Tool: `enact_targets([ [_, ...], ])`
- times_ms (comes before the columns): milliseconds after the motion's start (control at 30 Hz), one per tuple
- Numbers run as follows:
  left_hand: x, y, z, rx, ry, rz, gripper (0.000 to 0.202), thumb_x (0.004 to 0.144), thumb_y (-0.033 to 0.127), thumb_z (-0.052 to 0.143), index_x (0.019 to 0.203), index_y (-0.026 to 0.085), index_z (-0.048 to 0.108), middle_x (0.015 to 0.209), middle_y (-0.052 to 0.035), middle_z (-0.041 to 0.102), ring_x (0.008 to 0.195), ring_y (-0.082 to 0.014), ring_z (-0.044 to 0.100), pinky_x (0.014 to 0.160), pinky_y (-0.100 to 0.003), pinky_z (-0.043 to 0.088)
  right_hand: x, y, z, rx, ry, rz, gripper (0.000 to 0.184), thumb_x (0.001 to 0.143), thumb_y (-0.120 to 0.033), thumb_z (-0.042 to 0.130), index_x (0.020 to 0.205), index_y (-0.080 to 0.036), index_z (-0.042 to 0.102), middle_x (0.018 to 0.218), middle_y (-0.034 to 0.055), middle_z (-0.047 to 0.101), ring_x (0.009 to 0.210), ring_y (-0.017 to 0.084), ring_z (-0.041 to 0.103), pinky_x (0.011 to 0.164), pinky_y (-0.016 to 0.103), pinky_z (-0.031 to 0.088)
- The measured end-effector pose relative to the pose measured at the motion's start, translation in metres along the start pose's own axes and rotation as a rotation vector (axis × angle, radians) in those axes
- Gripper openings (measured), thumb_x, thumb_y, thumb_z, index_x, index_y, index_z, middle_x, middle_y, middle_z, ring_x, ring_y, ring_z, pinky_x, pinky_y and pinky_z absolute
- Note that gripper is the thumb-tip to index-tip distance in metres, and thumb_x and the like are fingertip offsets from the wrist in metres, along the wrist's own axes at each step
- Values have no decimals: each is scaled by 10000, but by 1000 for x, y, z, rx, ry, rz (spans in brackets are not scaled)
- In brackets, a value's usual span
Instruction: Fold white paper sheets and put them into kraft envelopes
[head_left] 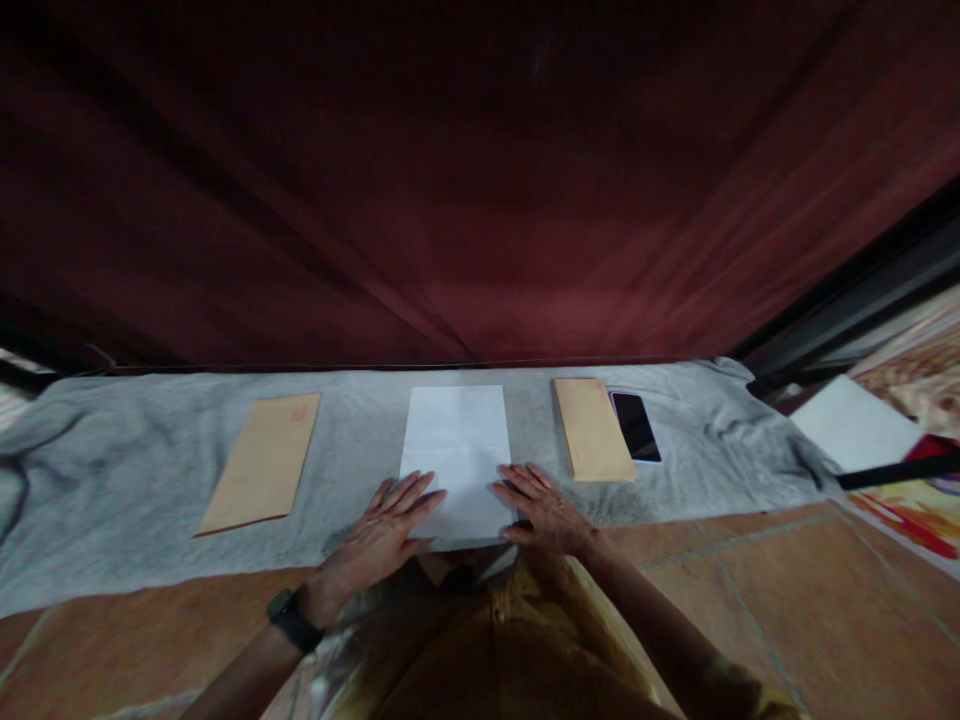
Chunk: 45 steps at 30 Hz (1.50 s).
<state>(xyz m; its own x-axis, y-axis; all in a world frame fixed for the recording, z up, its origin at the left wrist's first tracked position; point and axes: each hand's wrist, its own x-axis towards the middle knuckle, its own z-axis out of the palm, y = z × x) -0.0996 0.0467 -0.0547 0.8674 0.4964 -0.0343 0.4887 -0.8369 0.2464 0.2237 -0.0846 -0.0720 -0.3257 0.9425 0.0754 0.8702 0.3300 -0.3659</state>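
Observation:
A white sheet of paper point(456, 450) lies on a grey cloth point(142, 470) in front of me. My left hand point(386, 535) rests flat on its lower left corner, fingers stretched out. On the sheet's lower right corner lies my right hand point(541, 508), also flat with fingers spread. Neither hand holds anything. A dark watch point(292, 620) sits on my left wrist.
One brown envelope point(262, 460) lies left of the sheet, another brown envelope point(592, 428) right of it, with a black phone point(635, 426) beside that. A dark red curtain point(480, 180) hangs behind. A white sheet point(855, 425) and a black bar point(900, 470) are at the far right. The floor is tiled.

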Motion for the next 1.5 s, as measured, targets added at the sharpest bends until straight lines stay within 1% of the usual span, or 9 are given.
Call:
enact_targets([
  [133,3,-2,-15,-137,-42,-22,451,1000,364,516,1447,422,538,1569,11,499,1495,-234,386,1230,-498,291,-3,-3,-5,45,-18,-40,796,872,-538,735,1558,-291,415,1631,92,386,1515,277,338,1267,519,223],
  [400,4,-7,-29,-446,-98,36,388,975,418,568,1346,348,659,1398,-36,666,1331,-225,583,1201,-450,374,5,2,0,174,66,-25,444,956,-185,581,1376,-319,634,1488,16,585,1409,185,499,1234,446,319],
  [667,-3,-27,-34,-728,-49,-194,575,876,517,672,1400,287,621,1452,-88,618,1314,-279,596,1055,-422,526,17,6,1,350,200,144,350,1063,-392,460,1051,-259,783,1089,39,784,1081,205,699,1010,373,529],
  [767,10,-31,-30,-740,49,-236,475,829,548,690,1203,263,756,1319,-79,713,1231,-289,643,1057,-436,520,21,10,5,345,239,266,400,1038,-447,501,828,-243,774,872,43,772,894,215,714,861,347,569],
  [900,29,-33,-18,-782,197,-390,414,817,592,629,876,223,808,1006,-69,797,989,-287,714,935,-412,570,30,9,10,464,326,352,379,1032,-451,482,891,-241,763,863,35,763,856,211,709,812,319,562],
  [1200,60,-31,-11,-849,433,-579,514,810,659,577,850,171,735,788,-31,734,773,-218,659,724,-306,536,65,13,13,572,500,574,406,988,-517,490,843,-210,713,706,5,685,682,180,635,646,261,488],
  [1267,62,-32,-12,-900,402,-557,512,805,647,599,883,161,737,818,-43,747,779,-221,667,726,-312,545,68,16,13,653,491,525,419,973,-545,503,836,-205,705,713,-1,688,694,176,638,647,258,498],
  [1367,57,-35,-16,-970,167,-456,493,761,593,692,985,161,769,944,-83,783,852,-262,708,773,-367,580,61,22,7,721,322,320,353,937,-523,585,959,-203,732,907,30,762,848,198,700,764,295,551],
  [1500,46,-42,-21,-805,-17,-132,389,803,448,711,1144,273,779,1322,-105,705,1244,-298,632,1056,-463,506,45,26,-5,441,120,5,327,865,-310,713,1186,-250,729,1321,68,702,1247,229,629,1079,396,467],
])
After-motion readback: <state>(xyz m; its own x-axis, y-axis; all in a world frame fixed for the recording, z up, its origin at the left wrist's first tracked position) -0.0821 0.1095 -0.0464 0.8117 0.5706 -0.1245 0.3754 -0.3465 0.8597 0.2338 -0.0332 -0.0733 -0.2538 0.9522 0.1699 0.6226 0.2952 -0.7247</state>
